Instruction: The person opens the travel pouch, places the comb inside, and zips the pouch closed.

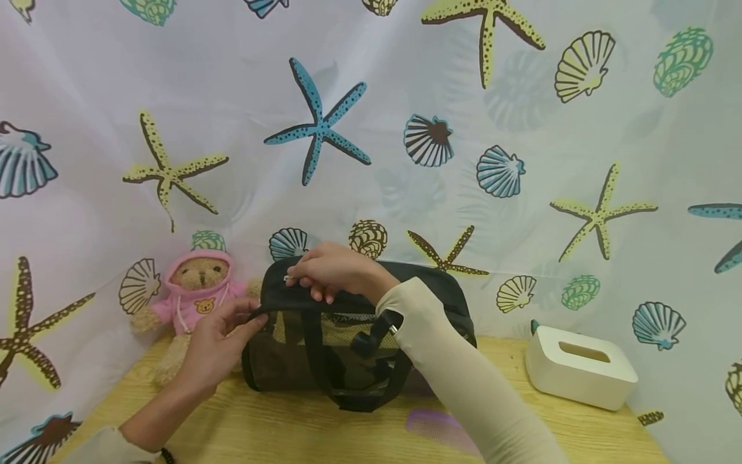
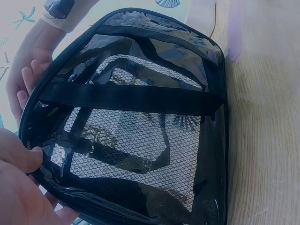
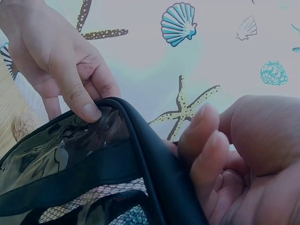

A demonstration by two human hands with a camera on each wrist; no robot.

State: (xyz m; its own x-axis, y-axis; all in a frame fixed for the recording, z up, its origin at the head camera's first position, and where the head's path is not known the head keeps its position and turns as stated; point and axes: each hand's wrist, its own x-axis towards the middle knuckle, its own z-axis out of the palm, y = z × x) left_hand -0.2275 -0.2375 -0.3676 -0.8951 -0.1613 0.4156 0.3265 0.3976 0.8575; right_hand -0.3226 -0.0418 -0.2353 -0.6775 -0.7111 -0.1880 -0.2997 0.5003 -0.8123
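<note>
A black bag with clear panels, mesh windows and a hanging strap stands on the wooden table. At its left end, my left hand pinches the upper corner edge; the left wrist view shows the thumb against the dark piping of the clear end panel. Over the bag's top is my right hand, its fingertips pinching a small metallic tab, apparently a zipper pull. In the right wrist view the curled fingers of the right hand hide what they hold, close beside the bag's black top.
Left of the bag a teddy bear in a pink hoodie leans on the patterned curtain. A white tissue box stands on the right. Near the front lies a purple comb, partly under the right forearm. The table is light wood.
</note>
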